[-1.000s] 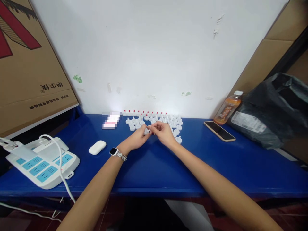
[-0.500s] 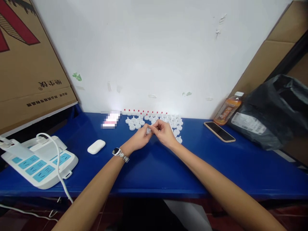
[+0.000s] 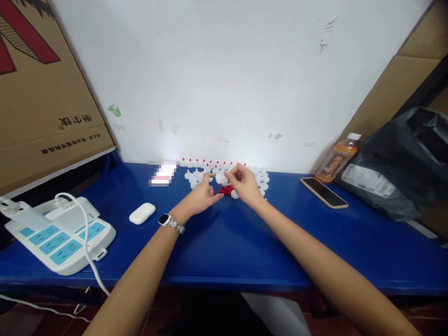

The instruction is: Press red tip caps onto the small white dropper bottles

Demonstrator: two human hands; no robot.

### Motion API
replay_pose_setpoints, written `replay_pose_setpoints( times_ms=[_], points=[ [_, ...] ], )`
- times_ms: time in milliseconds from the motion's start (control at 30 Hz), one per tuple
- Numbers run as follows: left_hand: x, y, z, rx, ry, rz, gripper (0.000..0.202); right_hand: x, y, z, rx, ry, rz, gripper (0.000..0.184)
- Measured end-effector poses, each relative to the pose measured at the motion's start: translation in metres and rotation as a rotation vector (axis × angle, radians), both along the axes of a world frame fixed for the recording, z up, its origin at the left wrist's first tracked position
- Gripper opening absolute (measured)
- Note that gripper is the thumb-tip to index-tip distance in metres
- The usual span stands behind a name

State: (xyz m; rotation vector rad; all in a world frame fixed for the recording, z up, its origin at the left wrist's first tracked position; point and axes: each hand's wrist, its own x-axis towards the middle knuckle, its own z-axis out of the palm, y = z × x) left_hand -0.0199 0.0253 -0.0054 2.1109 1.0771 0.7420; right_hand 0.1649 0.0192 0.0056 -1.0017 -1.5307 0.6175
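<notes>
Wall (image 3: 224, 84), white, rises behind a blue table (image 3: 227, 252). At the table's right end slumps a dark plastic bag (image 3: 381, 163). The left hand (image 3: 198, 198) is spread, thumb well apart from index finger; the right hand (image 3: 248, 187) pinches a white cap (image 3: 220, 179) between the two hands. Similar loose caps (image 3: 263, 185) cluster behind, red-tipped ones (image 3: 190, 163) line the wall, and tiny red pieces (image 3: 227, 190) lie heaped near the left thumb.

- Can't identify the pale, pixel-blurred rectangle (image 3: 164, 174).
- Can't see all of the brown, red-printed cardboard box (image 3: 42, 102), cut off at left.
- Can't tell apart the small red pieces (image 3: 227, 190).
</notes>
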Motion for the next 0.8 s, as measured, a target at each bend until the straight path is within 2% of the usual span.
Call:
replay_pose_setpoints(
  times_ms=[100,233,333,433,567,667,800],
  points=[
    [-0.021,0.01,0.001,0.04,0.104,0.075,0.04,-0.004,0.028,0.017,0.015,-0.051,-0.042,0.022],
    [-0.033,0.017,-0.003,0.022,0.19,0.122,0.028,-0.028,0.081,0.032,-0.013,-0.323,-0.056,0.01],
    [-0.031,0.018,-0.009,0.056,0.198,0.142,0.029,-0.053,0.117,0.034,-0.017,-0.566,-0.11,0.006],
    [-0.027,0.02,-0.014,0.109,0.239,0.151,0.028,-0.073,0.141,0.03,-0.047,-0.825,-0.153,0.014],
    [-0.026,0.024,-0.019,0.088,0.286,0.13,0.023,-0.086,0.155,0.022,-0.089,-1.025,-0.144,0.013],
    [-0.026,0.026,-0.02,0.073,0.293,0.128,0.019,-0.087,0.156,0.018,-0.1,-1.066,-0.129,0.011],
    [-0.026,0.025,-0.02,0.078,0.273,0.126,0.02,-0.077,0.144,0.018,-0.047,-1.031,-0.16,0.023]
  ],
)
